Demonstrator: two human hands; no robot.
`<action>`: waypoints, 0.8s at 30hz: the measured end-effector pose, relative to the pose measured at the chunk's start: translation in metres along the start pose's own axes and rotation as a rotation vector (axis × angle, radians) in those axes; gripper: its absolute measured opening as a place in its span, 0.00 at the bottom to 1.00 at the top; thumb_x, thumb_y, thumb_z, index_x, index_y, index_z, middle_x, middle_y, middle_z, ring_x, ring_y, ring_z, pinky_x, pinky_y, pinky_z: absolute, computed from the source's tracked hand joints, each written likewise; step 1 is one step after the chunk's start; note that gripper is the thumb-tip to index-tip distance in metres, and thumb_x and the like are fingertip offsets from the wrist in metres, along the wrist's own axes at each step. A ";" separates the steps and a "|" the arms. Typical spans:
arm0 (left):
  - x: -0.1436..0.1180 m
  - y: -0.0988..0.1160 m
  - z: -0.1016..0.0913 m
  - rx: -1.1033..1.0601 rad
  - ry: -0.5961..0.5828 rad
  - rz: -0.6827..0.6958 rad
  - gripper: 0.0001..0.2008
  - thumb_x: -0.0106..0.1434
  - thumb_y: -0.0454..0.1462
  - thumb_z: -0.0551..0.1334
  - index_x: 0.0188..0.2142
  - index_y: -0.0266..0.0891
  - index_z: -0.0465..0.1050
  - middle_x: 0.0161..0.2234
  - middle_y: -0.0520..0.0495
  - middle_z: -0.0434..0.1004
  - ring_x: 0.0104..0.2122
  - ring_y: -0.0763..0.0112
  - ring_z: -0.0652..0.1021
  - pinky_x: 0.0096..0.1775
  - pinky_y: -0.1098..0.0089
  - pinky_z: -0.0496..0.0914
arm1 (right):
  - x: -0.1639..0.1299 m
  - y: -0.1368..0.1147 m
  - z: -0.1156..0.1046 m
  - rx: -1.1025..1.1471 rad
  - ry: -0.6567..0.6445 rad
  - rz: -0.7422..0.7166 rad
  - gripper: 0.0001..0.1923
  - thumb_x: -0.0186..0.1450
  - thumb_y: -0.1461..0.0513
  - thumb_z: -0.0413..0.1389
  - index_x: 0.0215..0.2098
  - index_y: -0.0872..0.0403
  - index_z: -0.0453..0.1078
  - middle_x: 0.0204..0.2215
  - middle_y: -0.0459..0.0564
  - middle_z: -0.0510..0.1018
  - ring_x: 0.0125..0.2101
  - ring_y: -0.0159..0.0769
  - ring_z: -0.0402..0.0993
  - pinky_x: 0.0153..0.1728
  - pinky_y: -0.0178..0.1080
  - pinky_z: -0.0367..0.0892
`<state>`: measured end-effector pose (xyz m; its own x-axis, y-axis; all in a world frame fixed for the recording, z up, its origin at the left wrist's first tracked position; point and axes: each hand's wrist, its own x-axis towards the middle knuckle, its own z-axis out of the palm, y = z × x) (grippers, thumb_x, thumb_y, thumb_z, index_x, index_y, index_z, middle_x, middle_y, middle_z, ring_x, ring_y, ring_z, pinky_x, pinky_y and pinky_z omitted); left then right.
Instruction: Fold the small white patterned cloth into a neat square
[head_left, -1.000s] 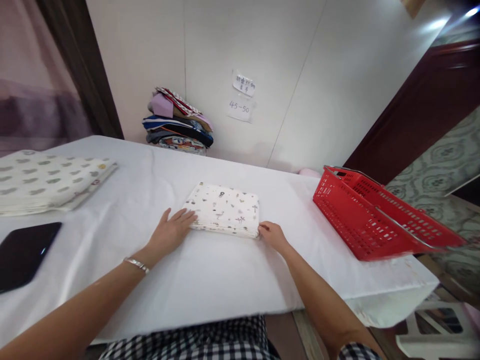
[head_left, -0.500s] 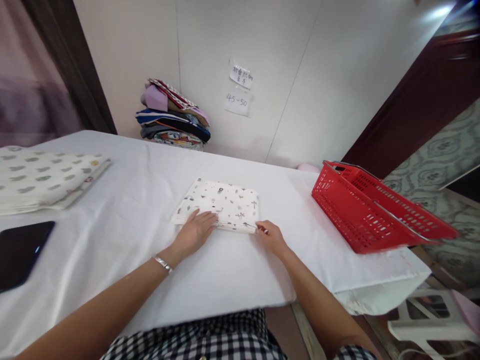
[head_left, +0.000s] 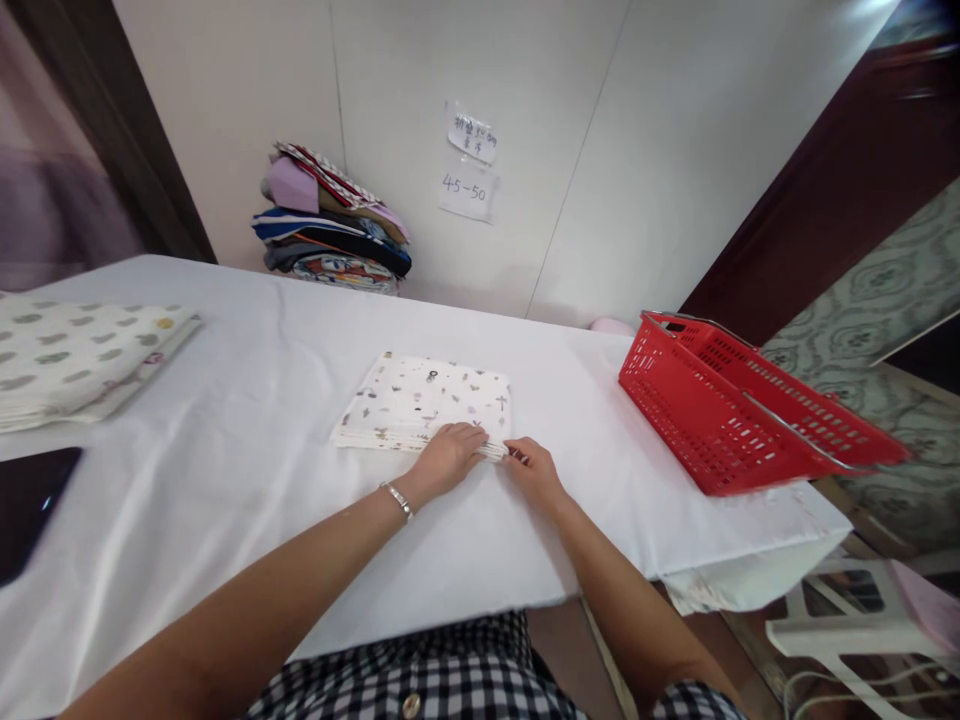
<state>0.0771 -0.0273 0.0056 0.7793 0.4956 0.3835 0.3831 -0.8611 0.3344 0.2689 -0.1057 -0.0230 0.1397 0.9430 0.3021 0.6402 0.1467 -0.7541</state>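
Hands meet at the near right corner of a folded printed cloth [head_left: 424, 400], and that is where we look first. Our left hand [head_left: 448, 457] lies palm down on the near edge of the cloth, fingers bent and pressing onto the layered hem; a silver bracelet [head_left: 397, 498] sits at the wrist. Our right hand [head_left: 534, 470] rests just beside it on the bench [head_left: 247, 420], its fingertips [head_left: 514, 452] closed in a pinch on the corner of the cloth. The two hands are almost touching, with only a sliver of the cloth's edge showing between them.

The cloth is white with small scattered motifs, folded into a flat rectangle, and it lies near the middle of the bench, which is covered in a plain white sheet. We can see several layers stacked along the near edge of the fold.

To the right, well apart from the cloth, a red plastic basket [head_left: 720, 420] stands at the bench's right end, tilted with its far side higher. At the far left lies a larger folded fabric [head_left: 75, 355] printed with grey-green shapes, and near it, at the left border, a dark flat device [head_left: 26, 505] that is partly cut off. Against the wall behind the bench we see a stack of colourful folded fabrics [head_left: 330, 235], and beside it two paper notes [head_left: 469, 165] stuck to the wall, the lower one reading 45-50.
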 end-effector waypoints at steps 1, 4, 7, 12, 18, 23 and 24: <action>0.003 0.002 0.001 0.008 -0.005 0.011 0.11 0.64 0.36 0.54 0.44 0.42 0.71 0.44 0.45 0.74 0.46 0.63 0.71 0.47 0.60 0.64 | 0.000 0.001 0.002 0.011 0.013 0.000 0.12 0.59 0.61 0.53 0.40 0.50 0.74 0.31 0.46 0.73 0.30 0.31 0.68 0.32 0.34 0.65; 0.009 0.006 0.006 0.035 -0.017 0.014 0.09 0.64 0.37 0.55 0.41 0.40 0.72 0.40 0.46 0.75 0.43 0.63 0.71 0.43 0.61 0.65 | -0.002 0.001 0.006 0.038 0.060 0.001 0.11 0.59 0.61 0.53 0.38 0.50 0.74 0.30 0.46 0.73 0.28 0.31 0.67 0.31 0.34 0.65; 0.013 0.008 0.010 0.045 -0.008 -0.013 0.08 0.64 0.37 0.56 0.39 0.40 0.72 0.39 0.46 0.74 0.41 0.63 0.71 0.41 0.62 0.64 | -0.003 -0.001 0.009 0.055 0.111 -0.002 0.10 0.59 0.61 0.52 0.36 0.51 0.74 0.28 0.45 0.72 0.27 0.31 0.66 0.30 0.34 0.64; 0.016 0.009 0.016 0.040 0.014 -0.050 0.07 0.63 0.36 0.57 0.36 0.40 0.73 0.36 0.46 0.73 0.39 0.63 0.70 0.40 0.63 0.64 | -0.006 -0.003 0.010 0.073 0.143 0.009 0.09 0.59 0.60 0.52 0.34 0.51 0.73 0.28 0.45 0.72 0.27 0.31 0.66 0.30 0.34 0.63; 0.017 0.010 0.021 0.018 0.047 -0.092 0.05 0.61 0.34 0.58 0.35 0.40 0.73 0.35 0.47 0.73 0.39 0.63 0.70 0.40 0.63 0.63 | -0.007 -0.009 0.009 0.106 0.078 0.045 0.10 0.59 0.58 0.54 0.38 0.51 0.72 0.28 0.45 0.70 0.27 0.31 0.65 0.29 0.33 0.63; 0.017 0.012 0.018 -0.043 0.048 -0.117 0.04 0.61 0.34 0.59 0.35 0.40 0.72 0.35 0.47 0.73 0.39 0.64 0.70 0.40 0.63 0.64 | -0.006 -0.011 0.012 0.025 0.101 0.060 0.10 0.60 0.57 0.53 0.39 0.51 0.71 0.28 0.44 0.70 0.28 0.31 0.65 0.31 0.34 0.64; 0.017 0.013 0.016 -0.059 0.042 -0.114 0.05 0.60 0.33 0.58 0.35 0.40 0.73 0.34 0.48 0.73 0.39 0.64 0.70 0.41 0.63 0.64 | -0.006 -0.011 0.013 0.009 0.104 0.061 0.10 0.60 0.58 0.53 0.39 0.51 0.71 0.28 0.44 0.70 0.28 0.31 0.65 0.31 0.34 0.63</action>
<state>0.1035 -0.0312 0.0028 0.7104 0.5955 0.3751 0.4374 -0.7911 0.4275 0.2510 -0.1094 -0.0241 0.2557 0.9143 0.3140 0.6212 0.0935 -0.7781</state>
